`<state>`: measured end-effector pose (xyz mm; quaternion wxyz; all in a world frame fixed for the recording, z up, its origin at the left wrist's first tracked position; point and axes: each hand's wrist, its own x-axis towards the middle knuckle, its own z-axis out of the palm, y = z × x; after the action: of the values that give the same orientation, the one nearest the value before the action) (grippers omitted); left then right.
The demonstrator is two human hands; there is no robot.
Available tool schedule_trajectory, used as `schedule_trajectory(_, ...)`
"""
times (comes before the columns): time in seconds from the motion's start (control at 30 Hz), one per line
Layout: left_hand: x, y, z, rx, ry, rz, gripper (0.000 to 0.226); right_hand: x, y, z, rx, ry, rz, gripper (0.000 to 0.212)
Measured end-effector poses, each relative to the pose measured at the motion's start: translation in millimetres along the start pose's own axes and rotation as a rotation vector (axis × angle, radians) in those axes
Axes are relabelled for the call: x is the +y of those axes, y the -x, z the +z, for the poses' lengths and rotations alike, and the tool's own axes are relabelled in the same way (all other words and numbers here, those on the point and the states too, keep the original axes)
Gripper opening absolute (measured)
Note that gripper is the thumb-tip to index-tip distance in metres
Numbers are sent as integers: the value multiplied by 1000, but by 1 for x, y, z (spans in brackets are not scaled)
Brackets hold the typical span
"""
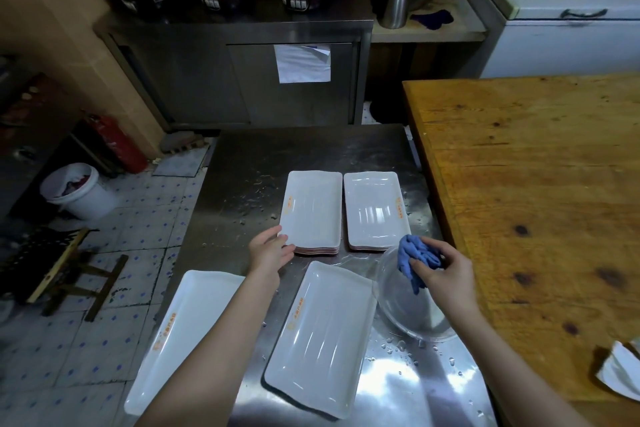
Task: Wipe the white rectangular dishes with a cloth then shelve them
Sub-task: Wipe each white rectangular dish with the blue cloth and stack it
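Presently: left hand [272, 250] pinches dish stack [311, 211] at its 7 o'clock corner; right hand [446, 270], at stack's 4 o'clock, clutches blue cloth [414, 256].

Single head-worn view, wide-angle, edges bowed. Faces forward and steeply down, close over the steel worktop [242, 156]. Left hand [272, 250] and right hand [443, 270] enter from the bottom edge. Floor [104, 340] on the left, wooden table [536, 184] on the right.
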<state>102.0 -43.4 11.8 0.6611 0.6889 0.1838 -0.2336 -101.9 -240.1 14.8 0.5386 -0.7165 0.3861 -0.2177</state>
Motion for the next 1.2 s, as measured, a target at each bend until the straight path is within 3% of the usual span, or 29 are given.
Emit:
schedule_trajectory(0.27, -1, 16, 44, -323, -192, -73, 22, -1, 1, -12, 52, -32, -14, 36)
schedule_trajectory(0.47, -14, 10, 77, -435, -320, -70, 14, 2, -2, -32, 113, -34, -22, 35)
schedule_trajectory(0.63, -26, -6, 100, -406, -480, -12, 37, 1, -5, -44, 146, -30, -26, 38)
schedule_trajectory(0.8, -33, -11, 112, -418, -674, 89, 43, 5, -9, -49, 132, -5, -29, 39)
schedule_trajectory(0.9, -34, -14, 119, -385, -833, 170, 33, 9, -12, -50, 121, 8, -32, 39)
schedule_trajectory(0.97, -35, -15, 124, -400, -919, 216, 14, 11, -14, -51, 113, 22, -32, 39)
schedule_trajectory(1.03, -39, -18, 128, -368, -994, 265, 13, 12, -15, -51, 106, 24, -33, 40)
schedule_trajectory(1.13, -44, -25, 136, -281, -973, 338, 5, 14, -19, -53, 97, 27, -41, 39)
schedule_trajectory(1.2, -49, -32, 138, -242, -933, 356, 11, 16, -23, -54, 103, 26, -44, 39)
